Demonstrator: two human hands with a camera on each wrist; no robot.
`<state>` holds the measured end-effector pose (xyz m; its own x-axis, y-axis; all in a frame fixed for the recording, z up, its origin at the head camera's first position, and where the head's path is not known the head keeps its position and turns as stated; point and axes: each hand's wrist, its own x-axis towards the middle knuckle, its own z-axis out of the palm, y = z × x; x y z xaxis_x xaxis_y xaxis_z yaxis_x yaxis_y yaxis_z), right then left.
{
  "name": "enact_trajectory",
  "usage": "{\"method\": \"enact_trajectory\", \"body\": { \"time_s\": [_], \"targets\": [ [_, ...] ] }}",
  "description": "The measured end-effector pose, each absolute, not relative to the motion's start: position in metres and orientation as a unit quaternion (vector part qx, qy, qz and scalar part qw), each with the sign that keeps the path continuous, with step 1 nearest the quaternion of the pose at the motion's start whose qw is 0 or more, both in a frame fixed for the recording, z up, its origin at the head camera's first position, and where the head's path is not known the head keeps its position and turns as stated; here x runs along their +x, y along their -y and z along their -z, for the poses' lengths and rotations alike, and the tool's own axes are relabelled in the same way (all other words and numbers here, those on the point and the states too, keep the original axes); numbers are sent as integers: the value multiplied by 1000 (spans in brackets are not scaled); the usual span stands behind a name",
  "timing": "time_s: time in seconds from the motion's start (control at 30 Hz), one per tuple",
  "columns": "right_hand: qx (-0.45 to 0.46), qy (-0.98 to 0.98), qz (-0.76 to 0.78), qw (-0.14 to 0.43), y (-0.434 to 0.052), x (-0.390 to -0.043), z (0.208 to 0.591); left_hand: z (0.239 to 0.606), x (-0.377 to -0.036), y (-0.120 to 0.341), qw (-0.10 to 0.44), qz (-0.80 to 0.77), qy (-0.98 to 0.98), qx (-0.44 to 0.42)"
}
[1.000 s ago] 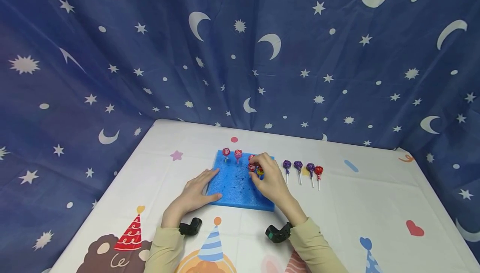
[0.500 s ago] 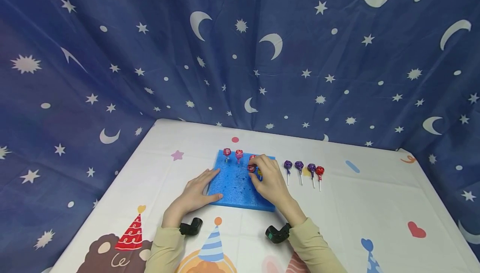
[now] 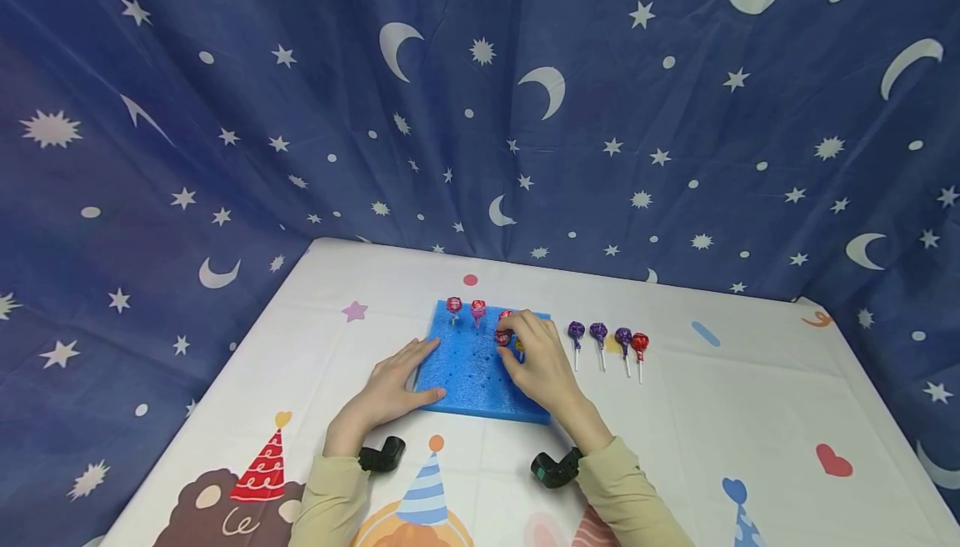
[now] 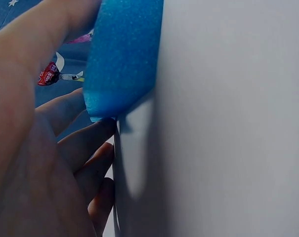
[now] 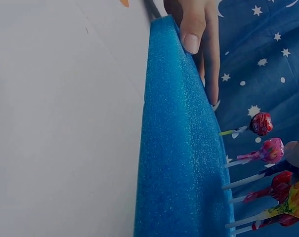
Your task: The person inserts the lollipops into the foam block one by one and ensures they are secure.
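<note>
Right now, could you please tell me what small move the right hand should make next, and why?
The right hand should probably press the pinched lollipop gently downward: its stick appears to meet the blue foam board, though its depth is unclear, and the left hand rests at the board's edge, which should help steady it.

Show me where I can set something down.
Free: the table right of the loose lollipops, out to the printed heart; the table left of the board, beyond the left hand; the board's near middle, between the hands, with only holes. Crowded: the board's far right, where the right hand is among standing lollipops.
</note>
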<state>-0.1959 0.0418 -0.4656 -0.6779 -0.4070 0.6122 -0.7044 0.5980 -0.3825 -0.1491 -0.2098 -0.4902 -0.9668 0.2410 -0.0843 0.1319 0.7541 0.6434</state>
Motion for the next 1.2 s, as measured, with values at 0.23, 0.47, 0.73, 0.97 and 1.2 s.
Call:
{"method": "enact_trajectory", "body": {
  "time_s": [0.23, 0.47, 0.73, 0.97, 1.2],
  "targets": [
    [324, 858, -315, 243, -42, -197, 467, 490, -149, 210, 80, -336, -933, 99],
    [329, 855, -314, 249, -42, -198, 468, 490, -149, 209, 81, -337, -933, 99],
    [329, 864, -291, 248, -45, -197, 467, 489, -149, 209, 84, -339, -932, 95],
    [348, 864, -248, 266, -44, -197, 468, 489, -148, 210, 80, -337, -933, 97],
    [351, 868, -216, 277, -44, -197, 470, 489, -148, 210, 79, -332, -934, 101]
  ]
}}
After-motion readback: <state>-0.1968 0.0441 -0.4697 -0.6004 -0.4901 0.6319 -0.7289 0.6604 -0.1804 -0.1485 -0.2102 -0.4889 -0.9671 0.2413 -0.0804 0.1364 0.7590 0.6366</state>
